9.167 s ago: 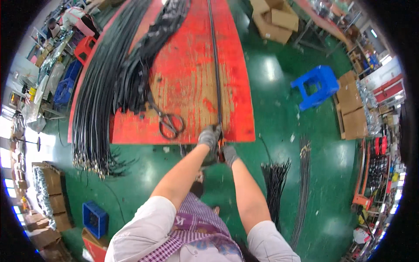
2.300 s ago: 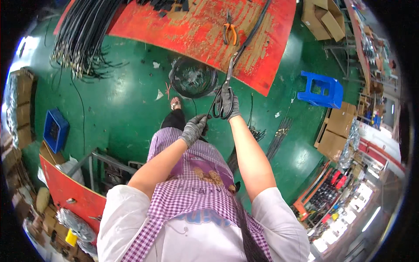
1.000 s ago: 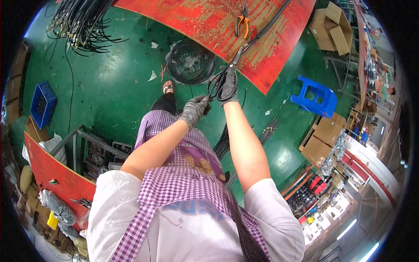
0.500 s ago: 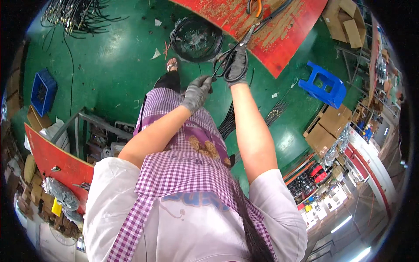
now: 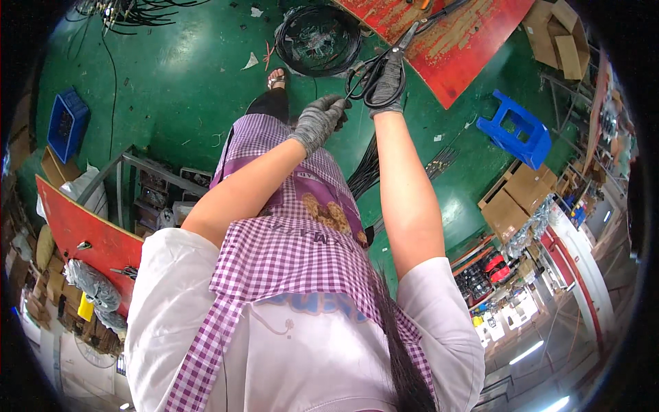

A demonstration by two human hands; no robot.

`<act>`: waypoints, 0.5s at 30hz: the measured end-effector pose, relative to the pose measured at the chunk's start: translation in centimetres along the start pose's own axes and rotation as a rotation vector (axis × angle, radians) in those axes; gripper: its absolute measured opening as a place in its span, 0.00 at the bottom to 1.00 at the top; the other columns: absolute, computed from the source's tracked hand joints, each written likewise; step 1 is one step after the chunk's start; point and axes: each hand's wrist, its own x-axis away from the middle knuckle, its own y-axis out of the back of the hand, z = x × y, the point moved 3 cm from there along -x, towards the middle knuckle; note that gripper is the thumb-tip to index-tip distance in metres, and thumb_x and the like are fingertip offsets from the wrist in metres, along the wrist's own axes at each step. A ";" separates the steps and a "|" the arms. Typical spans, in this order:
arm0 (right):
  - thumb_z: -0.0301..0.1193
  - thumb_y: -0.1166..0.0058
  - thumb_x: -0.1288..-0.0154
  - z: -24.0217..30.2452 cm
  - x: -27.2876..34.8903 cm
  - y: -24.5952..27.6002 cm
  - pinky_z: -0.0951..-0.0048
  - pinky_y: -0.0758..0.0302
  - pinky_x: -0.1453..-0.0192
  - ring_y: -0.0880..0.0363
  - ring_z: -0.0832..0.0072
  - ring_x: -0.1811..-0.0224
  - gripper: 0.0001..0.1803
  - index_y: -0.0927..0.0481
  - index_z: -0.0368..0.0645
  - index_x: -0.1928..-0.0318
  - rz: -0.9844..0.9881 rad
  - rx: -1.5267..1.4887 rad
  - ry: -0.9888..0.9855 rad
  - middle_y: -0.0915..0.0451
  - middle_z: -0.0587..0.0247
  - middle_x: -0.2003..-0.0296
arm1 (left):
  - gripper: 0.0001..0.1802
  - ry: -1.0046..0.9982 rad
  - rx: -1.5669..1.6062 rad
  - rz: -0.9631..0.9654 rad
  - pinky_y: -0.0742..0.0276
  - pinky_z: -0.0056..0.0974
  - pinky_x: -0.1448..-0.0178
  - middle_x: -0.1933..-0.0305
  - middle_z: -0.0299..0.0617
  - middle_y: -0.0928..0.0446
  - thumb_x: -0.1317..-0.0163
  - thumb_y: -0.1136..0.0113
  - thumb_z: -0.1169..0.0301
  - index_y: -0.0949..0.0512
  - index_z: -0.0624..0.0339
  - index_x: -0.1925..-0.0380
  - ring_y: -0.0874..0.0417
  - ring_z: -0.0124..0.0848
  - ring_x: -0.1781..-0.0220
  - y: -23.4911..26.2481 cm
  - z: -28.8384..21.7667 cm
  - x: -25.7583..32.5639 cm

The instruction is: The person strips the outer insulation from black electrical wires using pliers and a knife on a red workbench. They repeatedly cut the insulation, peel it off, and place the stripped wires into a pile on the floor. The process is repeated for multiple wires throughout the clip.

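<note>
My right hand [image 5: 390,84], in a grey glove, grips a pair of scissors [image 5: 408,40] with large black loop handles. Their blades point away from me, toward the red board. Beside the handles, my gloved left hand [image 5: 317,125] is closed, with the fingertips pinched together near the lower loop. What it pinches is too small to make out. Beneath my right forearm, a bundle of black cables [image 5: 365,168] hangs or lies, partly hidden by the arm and the apron.
On the green floor ahead lies a coil of black cable [image 5: 282,40]. A red worn board [image 5: 453,72] juts in at the upper right. Further right are a blue stool [image 5: 504,129] and cardboard boxes [image 5: 516,199]. A blue crate [image 5: 66,123] and another red board [image 5: 82,230] are at left.
The whole view has shifted, so floor items sit higher and a little to the right. My hands stay close together, the right still holding the scissors.
</note>
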 end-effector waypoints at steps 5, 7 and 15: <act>0.55 0.58 0.49 0.1 0.2 -0.6 0.81 0.40 0.84 0.35 0.79 0.86 0.27 0.30 0.42 0.65 -0.088 0.016 0.012 0.31 0.70 0.84 | 0.10 -0.154 -0.023 -0.023 0.32 0.26 0.69 0.72 0.36 0.25 0.43 0.54 0.71 0.27 0.63 0.66 0.29 0.21 0.74 0.2 1.4 -0.7; 0.55 0.57 0.49 0.0 0.1 -0.5 0.81 0.39 0.84 0.34 0.79 0.86 0.26 0.30 0.43 0.65 -0.071 -0.015 0.006 0.32 0.70 0.85 | 0.11 -0.179 0.008 -0.032 0.35 0.25 0.72 0.78 0.34 0.28 0.43 0.55 0.68 0.26 0.61 0.65 0.32 0.20 0.78 -0.1 1.3 -0.4; 0.48 0.53 0.48 0.1 0.3 0.6 0.78 0.35 0.80 0.32 0.78 0.81 0.18 0.32 0.46 0.67 -0.062 0.117 -0.055 0.32 0.70 0.83 | 0.10 -0.098 -0.154 -0.054 0.40 0.24 0.76 0.84 0.31 0.35 0.44 0.55 0.67 0.24 0.58 0.71 0.38 0.20 0.81 0.4 -0.1 0.4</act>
